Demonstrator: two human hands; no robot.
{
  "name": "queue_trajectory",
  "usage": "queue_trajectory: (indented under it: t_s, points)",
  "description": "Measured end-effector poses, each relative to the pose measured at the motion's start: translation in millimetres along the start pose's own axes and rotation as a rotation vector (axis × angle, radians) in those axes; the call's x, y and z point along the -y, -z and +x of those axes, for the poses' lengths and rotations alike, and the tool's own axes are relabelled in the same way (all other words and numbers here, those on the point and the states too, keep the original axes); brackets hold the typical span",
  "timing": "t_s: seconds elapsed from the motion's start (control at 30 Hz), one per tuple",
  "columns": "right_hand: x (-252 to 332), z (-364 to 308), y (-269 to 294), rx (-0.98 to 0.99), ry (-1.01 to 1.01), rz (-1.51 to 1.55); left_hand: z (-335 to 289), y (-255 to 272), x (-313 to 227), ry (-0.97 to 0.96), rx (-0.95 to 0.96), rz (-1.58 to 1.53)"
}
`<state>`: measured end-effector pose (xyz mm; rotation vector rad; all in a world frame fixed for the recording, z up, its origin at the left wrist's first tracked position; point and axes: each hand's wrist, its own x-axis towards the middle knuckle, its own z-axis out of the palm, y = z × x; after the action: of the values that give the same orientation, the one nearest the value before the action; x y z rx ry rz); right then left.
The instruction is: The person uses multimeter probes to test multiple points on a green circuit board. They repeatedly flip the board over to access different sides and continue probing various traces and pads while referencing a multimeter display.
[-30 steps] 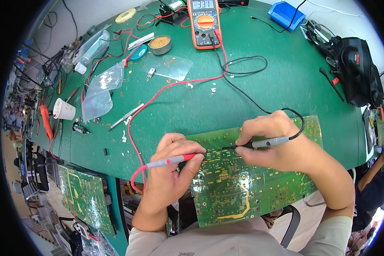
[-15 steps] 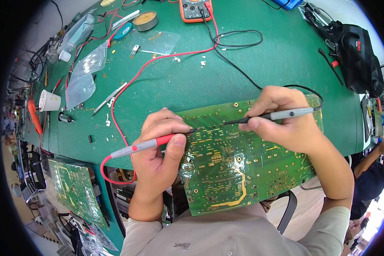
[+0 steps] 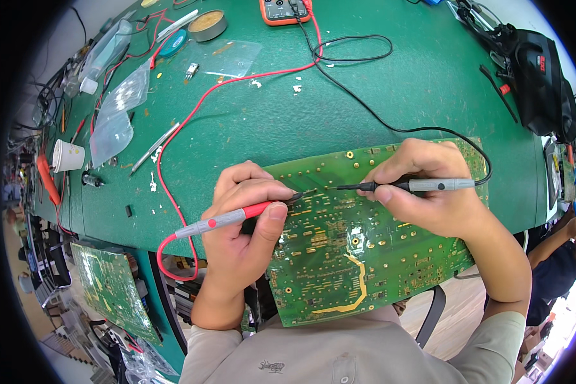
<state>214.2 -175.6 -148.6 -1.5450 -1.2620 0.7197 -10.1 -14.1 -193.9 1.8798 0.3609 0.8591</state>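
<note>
A large green circuit board (image 3: pixel 390 269) lies tilted in front of me, its near edge against my shirt and its far edge on the green table. My left hand (image 3: pixel 246 217) is closed round a red test probe (image 3: pixel 217 221), whose tip points right at the board's upper part. In my right hand (image 3: pixel 422 192) is a black test probe (image 3: pixel 438 185), pointing left. The two tips come close together over a row of solder points; whether they touch the metal I cannot tell. Red and black leads run from the probes to an orange multimeter (image 3: pixel 285 11) at the far edge.
On the left lie a plastic bag (image 3: pixel 114 121), a paper cup (image 3: pixel 68 155) and a metal tweezer-like tool (image 3: pixel 155 148). A round tin (image 3: pixel 208 27) stands farther back. A black bag (image 3: pixel 541 83) sits at the right; a second circuit board (image 3: pixel 112 288) rests at lower left. A co-worker's hand (image 3: pixel 575 225) shows far right.
The red probe's tip has shifted right along the board, and the black probe has moved slightly, now lying more level. The view has shifted a little, so the multimeter sits higher.
</note>
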Motion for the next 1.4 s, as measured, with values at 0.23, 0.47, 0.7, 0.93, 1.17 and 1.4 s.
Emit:
queue_trajectory:
  t_s: [0.23,0.47,0.7,0.93,1.17,1.4]
  points:
    - [-0.7,0.2,-0.6,-0.002,0.042,-0.034,0.7,0.8,-1.3,0.006,0.010,0.015]
    - [3.2,1.6,5.0,0.062,0.042,-0.086,0.2,1.2,0.0,-0.001,0.012,0.022]
    - [2.2,2.4,0.2,0.006,0.022,-0.019,-0.3,1.5,-1.2,0.017,0.018,0.016]
    - [5.2,3.3,6.0,0.077,-0.006,-0.047,0.8,1.8,-3.1,0.023,0.024,0.024]
    - [3.0,3.1,2.5,0.034,0.006,-0.025,0.3,2.0,-1.1,0.007,0.024,0.030]
    - [2.6,3.4,0.3,0.013,-0.006,-0.013,0.8,2.2,-1.7,0.016,0.026,0.015]
